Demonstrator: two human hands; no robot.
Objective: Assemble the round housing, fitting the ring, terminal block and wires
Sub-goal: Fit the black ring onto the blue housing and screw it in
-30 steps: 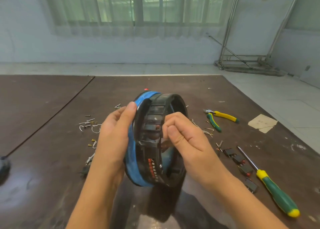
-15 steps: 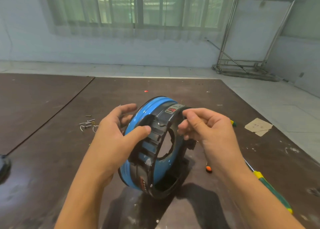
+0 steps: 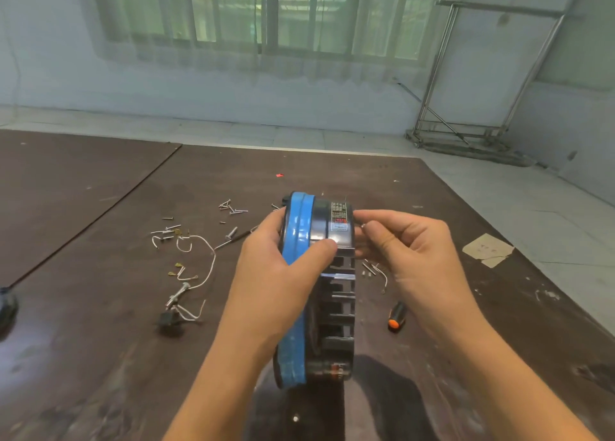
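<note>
At the centre of the brown work table, the round housing stood on edge, its slotted black rim turned toward the camera and its lower edge near the tabletop; whether it touched could not be told. The blue ring sat seated around the housing's left side, so that step looked done. The left hand wrapped the ring from 9 o'clock, thumb pressed across the black rim just under the printed label, closed firmly on the part. The right hand came in from 3 o'clock, fingers curled narrow, thumb and forefinger pinched near the rim beside the label; whether they held a small piece could not be told.

Much appeared left to do. The inside of the housing was hidden edge-on, so whether the terminal block was fitted could not be judged. At 9 o'clock from the housing, loose white wires with brass terminals lay well apart from it, along with scattered screws at 11 o'clock and a small black part at 8 o'clock. A short wire lay just right of the housing, and a dark-handled tool with an orange end lay at 4 o'clock. By that evidence, wiring and fastening probably had not been finished.
</note>
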